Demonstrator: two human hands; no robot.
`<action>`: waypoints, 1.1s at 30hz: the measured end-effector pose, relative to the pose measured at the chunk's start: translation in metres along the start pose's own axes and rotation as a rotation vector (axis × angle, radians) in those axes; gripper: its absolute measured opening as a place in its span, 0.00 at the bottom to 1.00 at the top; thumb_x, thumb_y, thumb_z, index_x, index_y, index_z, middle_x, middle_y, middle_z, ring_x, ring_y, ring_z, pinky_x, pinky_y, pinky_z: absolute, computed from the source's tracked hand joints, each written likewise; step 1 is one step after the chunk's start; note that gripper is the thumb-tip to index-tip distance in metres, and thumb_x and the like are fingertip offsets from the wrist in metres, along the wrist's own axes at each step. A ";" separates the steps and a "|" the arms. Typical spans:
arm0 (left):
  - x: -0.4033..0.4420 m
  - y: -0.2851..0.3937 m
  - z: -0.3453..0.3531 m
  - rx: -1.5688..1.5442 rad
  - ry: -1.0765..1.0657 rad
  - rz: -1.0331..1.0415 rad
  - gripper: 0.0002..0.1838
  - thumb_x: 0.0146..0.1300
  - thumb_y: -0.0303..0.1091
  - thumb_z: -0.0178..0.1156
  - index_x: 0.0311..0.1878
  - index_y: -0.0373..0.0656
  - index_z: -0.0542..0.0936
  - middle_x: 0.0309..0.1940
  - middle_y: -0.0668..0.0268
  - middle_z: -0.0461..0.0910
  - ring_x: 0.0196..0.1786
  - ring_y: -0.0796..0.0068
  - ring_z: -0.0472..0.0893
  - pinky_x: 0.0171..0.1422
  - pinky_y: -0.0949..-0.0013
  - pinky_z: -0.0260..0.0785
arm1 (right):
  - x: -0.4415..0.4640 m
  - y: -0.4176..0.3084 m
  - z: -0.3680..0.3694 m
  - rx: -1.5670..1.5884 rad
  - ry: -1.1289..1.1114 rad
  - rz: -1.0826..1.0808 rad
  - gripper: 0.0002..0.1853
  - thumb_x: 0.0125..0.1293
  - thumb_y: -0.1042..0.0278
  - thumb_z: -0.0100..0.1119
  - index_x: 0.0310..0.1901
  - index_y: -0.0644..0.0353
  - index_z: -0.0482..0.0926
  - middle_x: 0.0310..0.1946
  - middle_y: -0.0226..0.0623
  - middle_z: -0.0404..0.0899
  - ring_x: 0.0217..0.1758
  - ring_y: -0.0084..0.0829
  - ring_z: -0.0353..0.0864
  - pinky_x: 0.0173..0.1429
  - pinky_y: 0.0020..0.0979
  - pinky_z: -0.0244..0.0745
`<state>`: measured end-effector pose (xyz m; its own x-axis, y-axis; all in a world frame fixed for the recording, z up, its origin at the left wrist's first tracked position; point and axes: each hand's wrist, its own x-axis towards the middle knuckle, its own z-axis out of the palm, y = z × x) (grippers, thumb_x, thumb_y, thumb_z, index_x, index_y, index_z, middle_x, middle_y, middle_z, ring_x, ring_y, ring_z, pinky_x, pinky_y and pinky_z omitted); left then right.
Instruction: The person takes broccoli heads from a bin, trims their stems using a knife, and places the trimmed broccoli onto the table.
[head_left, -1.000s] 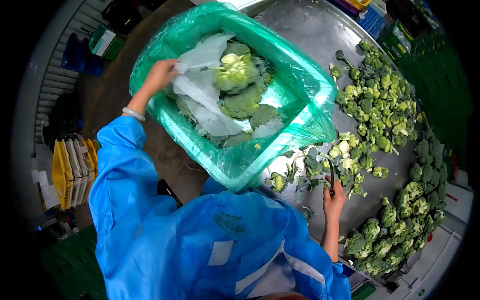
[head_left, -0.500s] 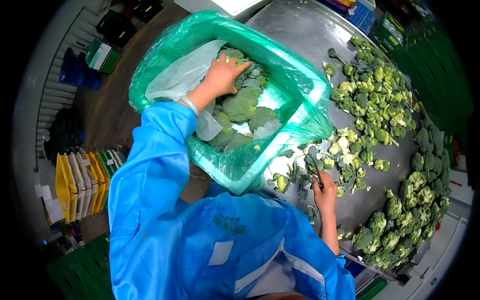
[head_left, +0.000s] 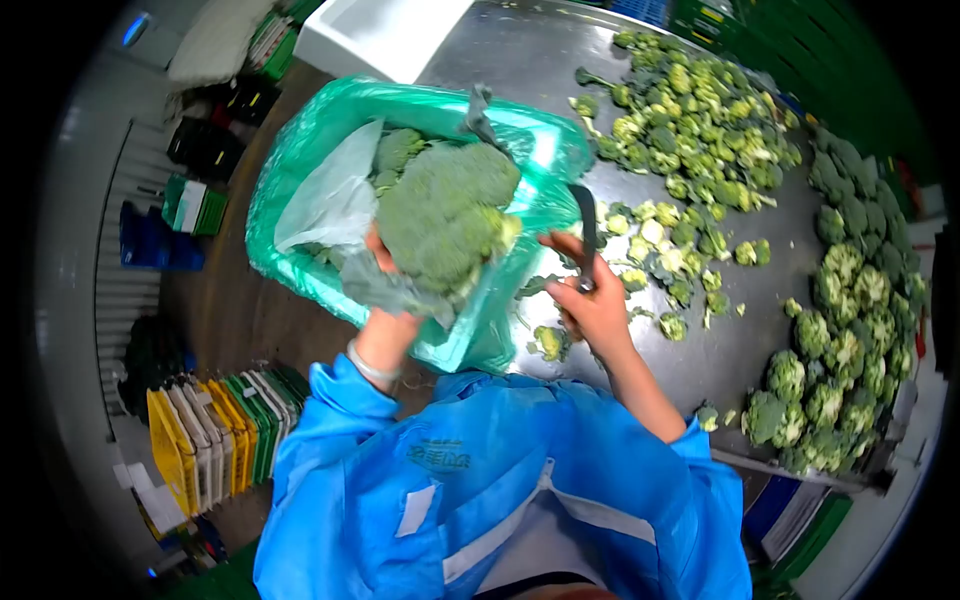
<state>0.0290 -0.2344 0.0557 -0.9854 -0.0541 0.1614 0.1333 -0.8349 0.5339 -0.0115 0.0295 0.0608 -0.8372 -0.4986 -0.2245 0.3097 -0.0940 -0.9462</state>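
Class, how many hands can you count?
2: the left hand, partly hidden by a broccoli head over the green bag; the right hand, gripping a knife over the table.

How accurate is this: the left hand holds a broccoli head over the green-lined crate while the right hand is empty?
Not quite: the right hand isn't empty; the head view shows it holding a curved knife. The left hand does hold a broccoli head over the green-lined crate.

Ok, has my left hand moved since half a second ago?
Yes, toward you: against the green plastic-lined crate, your left hand has gone from the far part to the near side, now holding a broccoli head.
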 end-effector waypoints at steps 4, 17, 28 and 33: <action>-0.034 -0.064 0.042 0.183 0.386 -0.239 0.41 0.65 0.54 0.58 0.78 0.48 0.58 0.69 0.55 0.69 0.68 0.59 0.72 0.65 0.57 0.72 | -0.006 -0.002 -0.015 0.048 0.077 0.072 0.36 0.57 0.79 0.65 0.69 0.61 0.66 0.35 0.32 0.80 0.20 0.18 0.73 0.22 0.23 0.70; -0.040 -0.117 0.073 0.614 0.402 -0.764 0.40 0.57 0.29 0.66 0.72 0.40 0.59 0.59 0.60 0.75 0.58 0.69 0.79 0.51 0.66 0.78 | -0.076 0.016 -0.102 -0.789 0.274 -0.664 0.22 0.53 0.82 0.65 0.53 0.60 0.81 0.50 0.35 0.82 0.31 0.23 0.82 0.29 0.30 0.75; -0.056 -0.141 0.099 0.680 0.543 -0.752 0.41 0.52 0.25 0.62 0.71 0.44 0.59 0.56 0.60 0.75 0.56 0.67 0.78 0.55 0.65 0.75 | -0.080 0.049 -0.101 -1.421 0.145 -0.518 0.13 0.55 0.74 0.57 0.44 0.60 0.77 0.44 0.37 0.80 0.31 0.32 0.82 0.30 0.32 0.78; -0.060 -0.121 0.099 1.079 0.487 -0.432 0.43 0.49 0.26 0.67 0.69 0.42 0.59 0.57 0.55 0.75 0.58 0.60 0.78 0.61 0.60 0.71 | -0.074 0.104 -0.163 -1.504 0.279 0.095 0.11 0.57 0.78 0.55 0.43 0.59 0.79 0.43 0.48 0.83 0.30 0.43 0.85 0.34 0.40 0.80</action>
<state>0.0820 -0.0763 0.0634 -0.8763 -0.2759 -0.3949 -0.4170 0.0243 0.9086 0.0089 0.1974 -0.0590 -0.9498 -0.2635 -0.1685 -0.2197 0.9455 -0.2401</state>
